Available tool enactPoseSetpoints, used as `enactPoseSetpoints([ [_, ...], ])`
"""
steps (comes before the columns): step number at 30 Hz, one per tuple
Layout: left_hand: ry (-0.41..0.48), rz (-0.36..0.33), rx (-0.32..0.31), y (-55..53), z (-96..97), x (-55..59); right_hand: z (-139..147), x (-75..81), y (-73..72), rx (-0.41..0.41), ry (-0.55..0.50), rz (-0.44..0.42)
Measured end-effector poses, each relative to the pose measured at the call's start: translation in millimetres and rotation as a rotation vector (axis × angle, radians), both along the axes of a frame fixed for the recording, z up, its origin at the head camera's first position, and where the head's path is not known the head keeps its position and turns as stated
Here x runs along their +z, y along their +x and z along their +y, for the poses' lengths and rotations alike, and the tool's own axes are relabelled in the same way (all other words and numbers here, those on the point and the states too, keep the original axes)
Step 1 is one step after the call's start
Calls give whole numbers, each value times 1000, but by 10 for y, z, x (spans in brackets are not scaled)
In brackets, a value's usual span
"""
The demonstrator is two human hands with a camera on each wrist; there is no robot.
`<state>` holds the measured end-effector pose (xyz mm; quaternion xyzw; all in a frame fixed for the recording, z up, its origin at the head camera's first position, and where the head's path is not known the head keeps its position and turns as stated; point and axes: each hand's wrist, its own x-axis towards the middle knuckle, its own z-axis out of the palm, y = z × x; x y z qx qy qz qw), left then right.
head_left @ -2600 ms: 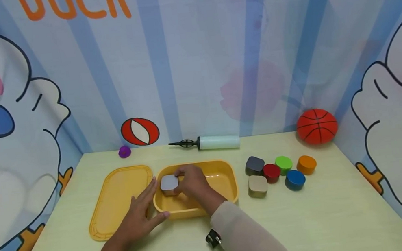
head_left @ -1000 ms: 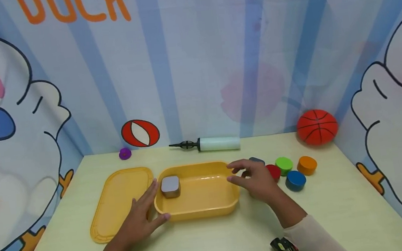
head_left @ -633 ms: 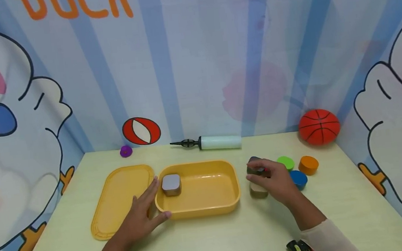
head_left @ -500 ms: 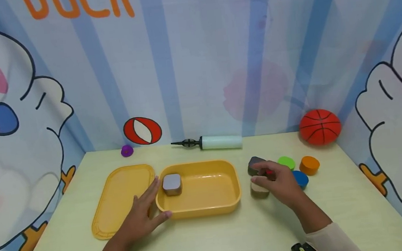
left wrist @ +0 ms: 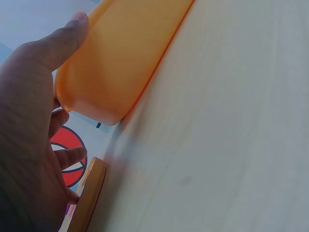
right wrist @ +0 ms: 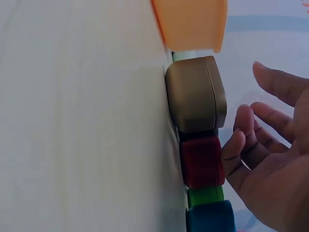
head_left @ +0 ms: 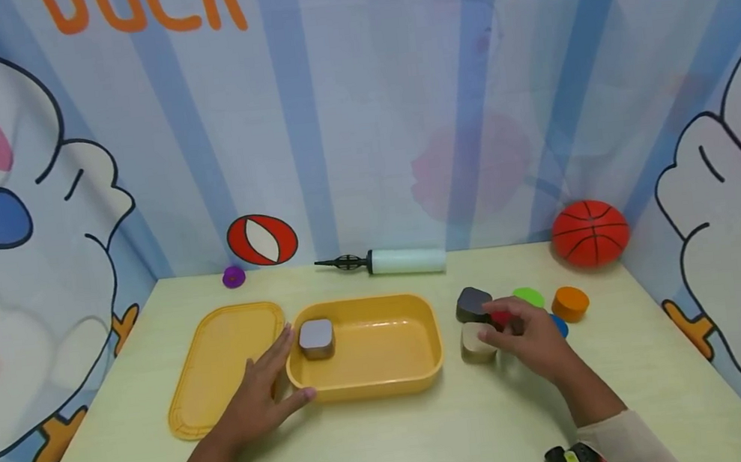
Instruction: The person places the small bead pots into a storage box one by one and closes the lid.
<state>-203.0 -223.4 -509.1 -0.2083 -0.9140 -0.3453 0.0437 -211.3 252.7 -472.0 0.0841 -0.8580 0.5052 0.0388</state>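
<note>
My left hand spreads its straight fingers and thumb against the left end of a yellow rectangular box. Inside that box, at the left, sits a pale grey rounded-square tin. To the right of the box, my right hand hovers with loosely bent fingers over a group of small tins and holds nothing. Nearest it are a beige tin, a dark grey tin and a red tin. In the right wrist view a gap separates the fingers from the beige tin. The hand partly hides the blue tin.
A flat yellow lid lies left of the box. A green tin and an orange tin stand beyond the right hand. Along the back are a purple object, a hand pump and a red basketball.
My right hand let go of the pale grey tin in the box, then moved right to the tins outside. Lately it has drifted slightly further right. The left hand has stayed at the box.
</note>
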Motion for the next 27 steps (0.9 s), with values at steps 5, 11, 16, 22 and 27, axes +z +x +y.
enactPoseSetpoints([
  [5, -5, 0, 1, -20, 3, -13, 79, -69, -46, 9, -27, -52],
  [11, -2, -2, 0, -12, -1, -8, 108, -138, -63, 22, -11, -96],
  [16, -2, 0, 3, -5, -5, -9, 110, -166, -74, 45, 1, -76],
  [22, -4, 0, 6, -4, -6, -14, 118, -206, -85, 64, 28, -74],
  [27, -6, 4, 4, -7, -7, -20, 142, -238, -93, 98, 22, -72],
])
